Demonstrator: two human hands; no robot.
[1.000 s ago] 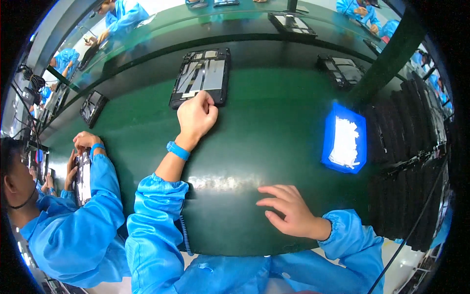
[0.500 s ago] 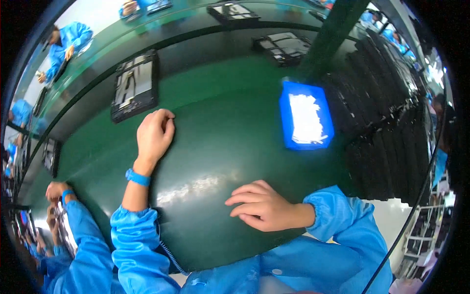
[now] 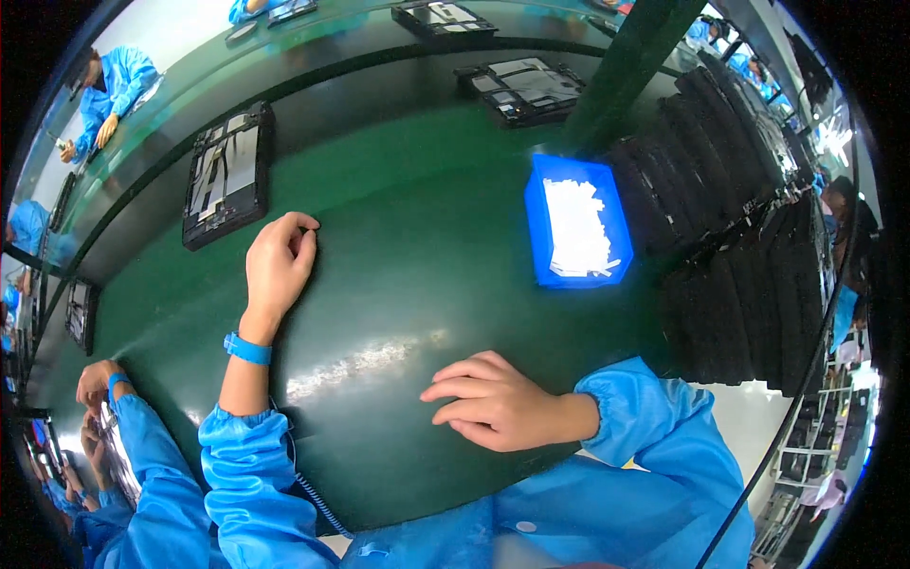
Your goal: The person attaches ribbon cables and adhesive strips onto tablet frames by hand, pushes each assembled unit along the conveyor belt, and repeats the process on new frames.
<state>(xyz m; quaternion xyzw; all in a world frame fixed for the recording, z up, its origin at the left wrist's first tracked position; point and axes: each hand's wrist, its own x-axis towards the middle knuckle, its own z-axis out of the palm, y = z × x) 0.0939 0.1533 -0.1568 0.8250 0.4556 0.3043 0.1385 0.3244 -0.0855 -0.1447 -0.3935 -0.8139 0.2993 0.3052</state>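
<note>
My left hand rests on the green table, palm side down, with its fingers curled in loosely. Nothing shows between its thumb and fingers, and a blue band circles the wrist. Just beyond it, to the left, lies a black tablet-like device frame with grey panels and cables inside. My right hand lies on the table nearer to me, fingers spread and open, holding nothing. Ahead of it and to the right stands a blue bin filled with small white strips.
Black flat parts stand stacked at the right. A second device sits on the conveyor belt beside a dark green post. Co-workers in blue sit to the left; one's hand is near the table's left side.
The whole view has shifted slightly, so most things appear further left. Both my hands keep the same pose on the table.
</note>
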